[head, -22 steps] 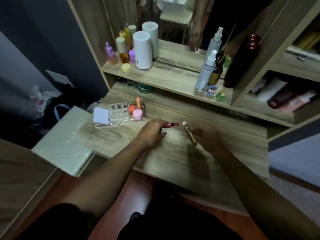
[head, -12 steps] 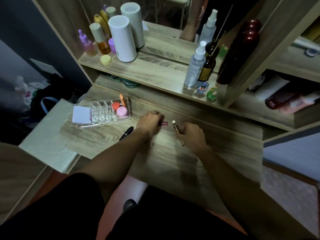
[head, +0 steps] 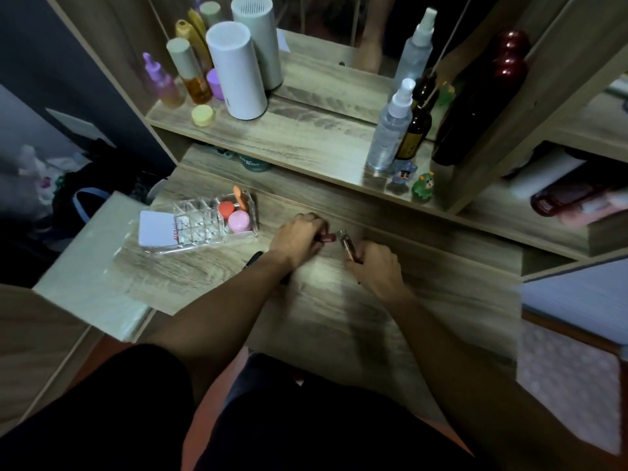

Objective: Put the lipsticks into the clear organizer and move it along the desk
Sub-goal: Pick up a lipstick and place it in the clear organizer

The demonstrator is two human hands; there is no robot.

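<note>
The clear organizer (head: 200, 226) lies on the wooden desk (head: 339, 317), left of my hands, holding a white pad, a red and a pink round sponge and an orange tool. My left hand (head: 299, 237) is closed around a pink-red lipstick (head: 328, 237) whose end pokes out to the right. My right hand (head: 375, 266) grips a slim rose-gold lipstick (head: 347, 245) that points up and left. A black lipstick (head: 254, 258) lies on the desk, partly hidden under my left forearm.
The shelf above the desk carries a white cylinder (head: 236, 69), small bottles at the left, a spray bottle (head: 390, 127), a brown bottle and two small figurines (head: 423, 190). A pale board (head: 88, 266) juts out at the desk's left end.
The camera view has tilted down and closer. Both hands stay over the same spot, each keeping its lipstick. The black lipstick has come into sight beside my left forearm.
</note>
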